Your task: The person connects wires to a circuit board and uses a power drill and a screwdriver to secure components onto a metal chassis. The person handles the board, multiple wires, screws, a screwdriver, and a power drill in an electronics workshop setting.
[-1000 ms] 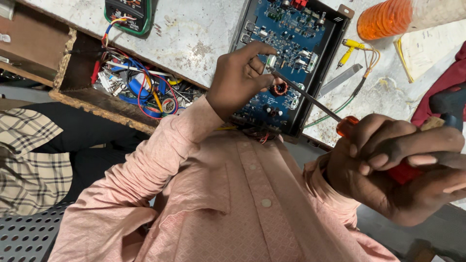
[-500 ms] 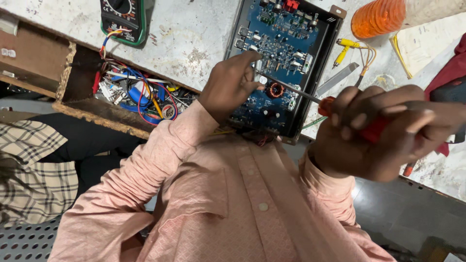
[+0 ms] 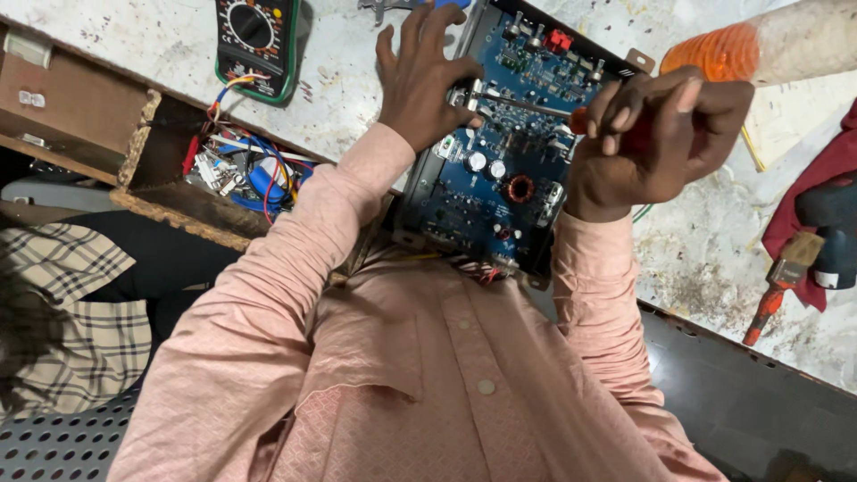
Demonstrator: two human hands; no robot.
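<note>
A blue circuit board [image 3: 500,178] lies in a black metal case [image 3: 420,210] on the worn white bench, right in front of my chest. My right hand [image 3: 656,143] is closed around the red handle of a screwdriver [image 3: 527,108], whose metal shaft reaches left across the board. My left hand [image 3: 424,76] rests on the board's left edge, fingers spread, with the thumb and forefinger at the screwdriver's tip. A copper coil [image 3: 519,188] and round capacitors sit on the board below the shaft.
A black multimeter [image 3: 254,36] lies at the top left. A wooden drawer [image 3: 134,170] holds tangled coloured wires [image 3: 250,170]. An orange-tipped cone [image 3: 723,49] lies top right. A small brush [image 3: 777,286] and a red cloth [image 3: 821,192] are at the right. A person in a checked shirt [image 3: 62,312] is at the left.
My right hand has moved left and up with the screwdriver, closer to the board. My left hand has shifted up along the board's left edge and its fingers have spread.
</note>
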